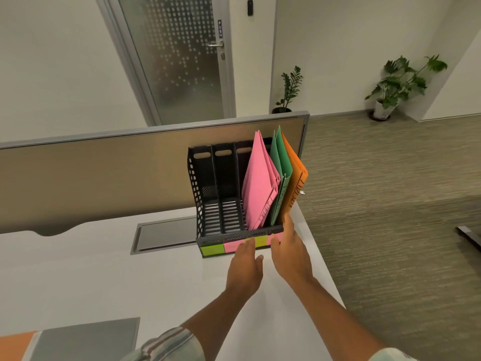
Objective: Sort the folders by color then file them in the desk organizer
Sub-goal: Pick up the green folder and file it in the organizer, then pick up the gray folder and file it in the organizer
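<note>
We saw a white desk (91, 277) filling the near left, with a tan partition (104, 175) along its far edge and grey carpet (390, 217) to the right. Beyond the partition stood a frosted door (179, 63).

The black organizer (208, 186) stood at the far right of the desk, against the partition, with its open slots facing us. Its two left slots held nothing. The pink folders (260, 186) stood in the third slot from the left, leaning left. The green folders (279, 162) stood just right of them, and the orange folder (296, 175) was at the right end, touching the green. We could not tell whether green and orange shared a slot.

A flat grey slab (86, 340) lay at the near left edge, with an orange corner (15, 342) beside it. A metal hatch (164, 234) sat in the desk just left of the organizer.

Both arms reached toward the organizer's front. The right hand (290, 250) had straight, released fingers, its fingertips (287, 220) at the organizer's front right corner by the foot of the orange folder; it grasped nothing. The left hand (246, 267) also lay flat and released, its fingertips (250, 243) at the front lip, holding nothing.

Two potted plants (398, 87) stood far off by the wall. Green and pink labels (223, 248) were stuck along the organizer's front lip.
</note>
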Demonstrator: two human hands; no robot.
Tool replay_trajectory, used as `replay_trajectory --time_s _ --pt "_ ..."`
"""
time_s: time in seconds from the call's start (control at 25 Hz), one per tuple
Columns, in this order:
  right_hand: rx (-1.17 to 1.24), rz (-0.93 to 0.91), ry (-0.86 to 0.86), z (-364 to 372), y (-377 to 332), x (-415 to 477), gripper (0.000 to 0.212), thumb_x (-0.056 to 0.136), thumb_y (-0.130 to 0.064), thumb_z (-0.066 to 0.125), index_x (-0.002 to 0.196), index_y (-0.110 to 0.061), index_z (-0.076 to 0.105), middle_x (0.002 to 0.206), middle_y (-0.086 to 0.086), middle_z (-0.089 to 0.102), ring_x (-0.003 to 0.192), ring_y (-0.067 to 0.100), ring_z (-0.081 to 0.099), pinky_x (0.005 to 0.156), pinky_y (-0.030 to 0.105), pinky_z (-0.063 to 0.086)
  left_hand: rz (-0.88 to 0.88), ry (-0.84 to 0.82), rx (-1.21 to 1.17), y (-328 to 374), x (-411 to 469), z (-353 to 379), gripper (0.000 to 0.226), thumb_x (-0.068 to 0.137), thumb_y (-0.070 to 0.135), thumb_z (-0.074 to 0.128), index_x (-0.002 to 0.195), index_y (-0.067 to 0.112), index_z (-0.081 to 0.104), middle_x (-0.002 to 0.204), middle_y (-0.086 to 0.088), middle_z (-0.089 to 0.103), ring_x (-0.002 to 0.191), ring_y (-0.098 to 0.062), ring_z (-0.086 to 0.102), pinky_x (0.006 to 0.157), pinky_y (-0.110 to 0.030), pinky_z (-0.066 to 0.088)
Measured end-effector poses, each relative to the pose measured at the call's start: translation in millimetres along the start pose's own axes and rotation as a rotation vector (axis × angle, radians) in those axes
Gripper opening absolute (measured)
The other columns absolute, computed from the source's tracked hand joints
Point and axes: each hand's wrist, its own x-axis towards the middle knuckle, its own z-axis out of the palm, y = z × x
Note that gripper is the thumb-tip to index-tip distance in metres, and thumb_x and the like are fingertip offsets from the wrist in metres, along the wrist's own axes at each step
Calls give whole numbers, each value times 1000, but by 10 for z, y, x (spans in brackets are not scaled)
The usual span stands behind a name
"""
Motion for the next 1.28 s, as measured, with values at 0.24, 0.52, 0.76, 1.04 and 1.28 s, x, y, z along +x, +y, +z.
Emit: replay_trajectory --time_s 0.24,0.52,0.76,1.04,1.28 --pt "-212 -152 -86 496 97 -610 75 101 -47 56 162 -21 20 167 4 34 147 24 45 113 37 43 26 -43 287 -672 -521 -151 69 111 48 39 169 19 15 177 -1 16 164 -25 13 132 -40 13" --pt "-359 -233 -254 1089 -239 -1481 77 105 -54 43 165 -20 10 173 5 14 157 25 24 126 41 28 -39 -104 358 -1624 -1265 -562 70 111 53 31 169 21 10 178 -1 6 165 -27 0 131 -43 1" --pt "-376 -285 -359 1716 -677 -2273 76 106 -51 40 165 -15 9 173 10 13 158 28 23 126 44 25 -98 -143 402 -2533 -1895 -1135 69 112 46 33 169 14 10 177 -9 10 165 -30 3 133 -45 7" --pt "-404 -349 -476 2347 -1264 -3060 76 106 -48 41 165 -9 12 171 14 19 155 28 26 124 44 30 -228 -181 369 -3475 -2407 -1729 68 110 40 40 168 15 15 176 -11 14 164 -31 7 132 -45 7" --pt "-390 -320 -636 2701 -1639 -3447 78 103 -50 47 162 -9 15 170 15 17 155 29 25 121 44 33 -326 -105 378 -4072 -2776 -2074 78 105 40 55 167 15 16 176 -15 8 163 -36 6 133 -48 12"
